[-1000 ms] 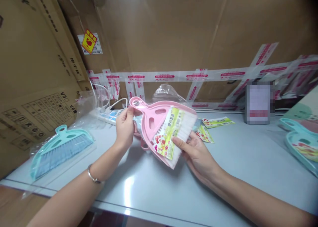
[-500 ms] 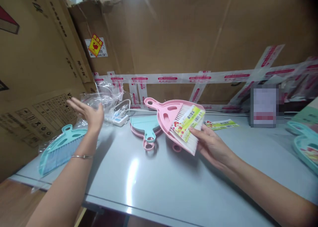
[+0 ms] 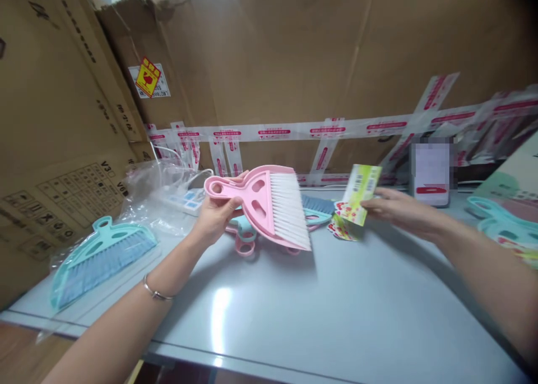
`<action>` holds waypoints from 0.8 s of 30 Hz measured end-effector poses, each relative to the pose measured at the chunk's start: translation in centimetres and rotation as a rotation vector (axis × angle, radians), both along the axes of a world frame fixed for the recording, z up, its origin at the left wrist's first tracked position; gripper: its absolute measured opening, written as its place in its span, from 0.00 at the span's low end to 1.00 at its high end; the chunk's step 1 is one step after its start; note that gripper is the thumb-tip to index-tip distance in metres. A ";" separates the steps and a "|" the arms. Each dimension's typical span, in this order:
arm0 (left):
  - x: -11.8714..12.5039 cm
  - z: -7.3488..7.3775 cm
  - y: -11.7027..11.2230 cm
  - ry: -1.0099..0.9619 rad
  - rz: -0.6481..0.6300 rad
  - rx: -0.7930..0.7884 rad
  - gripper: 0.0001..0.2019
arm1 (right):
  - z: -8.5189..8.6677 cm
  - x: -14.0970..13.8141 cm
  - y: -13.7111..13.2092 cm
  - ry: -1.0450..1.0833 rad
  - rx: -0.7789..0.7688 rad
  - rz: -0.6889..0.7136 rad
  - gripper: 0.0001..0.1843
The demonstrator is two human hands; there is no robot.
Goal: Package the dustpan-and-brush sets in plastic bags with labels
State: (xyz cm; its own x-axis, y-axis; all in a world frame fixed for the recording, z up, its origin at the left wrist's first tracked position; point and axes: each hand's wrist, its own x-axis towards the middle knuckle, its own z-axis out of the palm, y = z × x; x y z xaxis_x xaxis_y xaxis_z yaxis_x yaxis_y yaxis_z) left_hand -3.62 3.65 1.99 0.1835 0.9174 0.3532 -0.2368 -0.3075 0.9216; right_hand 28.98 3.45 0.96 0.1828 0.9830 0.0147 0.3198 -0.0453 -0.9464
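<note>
My left hand (image 3: 217, 218) is closed around the handle end of a pink hand brush (image 3: 290, 210) nested in a pink dustpan (image 3: 275, 169). White bristles point right, and the pair is held up above the table. To their right, my right hand (image 3: 406, 211) pinches a green and yellow label card (image 3: 365, 188). Another label card (image 3: 344, 229) lies on the table just below it. Partly hidden behind the pink set are a teal handle (image 3: 245, 227), a pink handle loop (image 3: 244, 248) and a brush with blue bristles (image 3: 318, 204).
A bagged teal dustpan and brush (image 3: 107, 260) lies at left beside clear plastic film (image 3: 145, 196) and a power strip (image 3: 189, 200). More teal pieces (image 3: 504, 218) are at right. A phone (image 3: 431, 174) stands against the large cardboard box (image 3: 269, 53) behind the grey table (image 3: 269, 317).
My left hand has come right and taken hold of the pink set's handles. My right hand has let go of the bristle end and moved right with the label card, baring the bristles.
</note>
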 end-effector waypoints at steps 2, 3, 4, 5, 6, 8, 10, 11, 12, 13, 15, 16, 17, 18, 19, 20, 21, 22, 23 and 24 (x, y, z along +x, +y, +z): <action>0.1 -0.1 0.1 0.034 0.011 0.015 0.22 | 0.4 0.9 0.3 -0.176 0.162 -0.290 0.23; 0.3 -0.1 0.0 0.052 0.012 0.030 0.21 | 0.6 0.5 0.2 -0.235 0.279 -0.373 0.26; 0.5 -0.2 -0.1 0.071 0.009 0.055 0.21 | 0.9 -0.4 -0.1 -0.296 0.412 -0.384 0.27; 0.9 -0.1 -0.3 0.087 0.003 0.091 0.20 | 1.2 -1.8 -0.6 -0.374 0.570 -0.338 0.25; 1.2 -0.1 -0.6 0.100 -0.006 0.134 0.20 | 1.5 -3.4 -1.2 -0.459 0.741 -0.208 0.20; 1.7 0.3 -1.4 0.121 -0.031 0.214 0.19 | 1.9 -7.0 -2.5 -0.603 0.886 0.181 0.15; 2.0 0.8 -2.4 0.154 -0.068 0.270 0.17 | 2.1 -10.0 -3.6 -0.654 0.887 0.382 0.15; 2.1 1.0 -2.8 0.185 -0.081 0.300 0.16 | 2.2 -11.0 -4.1 -0.655 0.872 0.421 0.13; 2.1 1.3 -3.2 0.227 -0.084 0.342 0.15 | 2.4 -11.6 -4.5 -0.645 0.859 0.430 0.10; 2.1 1.6 -3.5 0.271 -0.072 0.393 0.15 | 2.6 -11.9 -4.9 -0.628 0.856 0.427 0.07; 1.7 2.1 -3.8 0.295 0.014 0.496 0.15 | 3.5 -11.6 -5.6 -0.602 0.897 0.379 0.01; 1.4 2.3 -3.7 0.269 0.090 0.533 0.14 | 4.1 -11.1 -5.8 -0.600 0.938 0.311 0.01; 1.0 2.4 -3.5 0.226 0.181 0.557 0.12 | 4.6 -10.4 -5.8 -0.605 0.979 0.212 0.01; 0.5 2.5 -3.2 0.185 0.276 0.570 0.10 | 5.1 -9.5 -5.7 -0.616 1.010 0.107 0.01; 0.0 2.4 -2.8 0.160 0.370 0.584 0.09 | 5.4 -8.6 -5.3 -0.635 1.028 0.022 0.01; -0.6 2.3 -2.4 0.168 0.456 0.605 0.10 | 5.5 -7.6 -4.6 -0.661 1.028 -0.013 0.03; -1.1 2.0 -1.9 0.210 0.524 0.637 0.11 | 5.3 -6.7 -3.7 -0.710 1.013 0.030 0.04; -1.5 1.7 -1.4 0.271 0.573 0.673 0.12 | 4.9 -6.0 -2.6 -0.783 0.991 0.120 0.05; -1.9 1.4 -0.9 0.346 0.606 0.713 0.13 | 4.2 -5.4 -1.5 -0.879 0.952 0.232 0.05; -2.1 1.0 -0.4 0.437 0.623 0.747 0.14 | 3.5 -5.1 -0.4 -0.980 0.897 0.310 0.06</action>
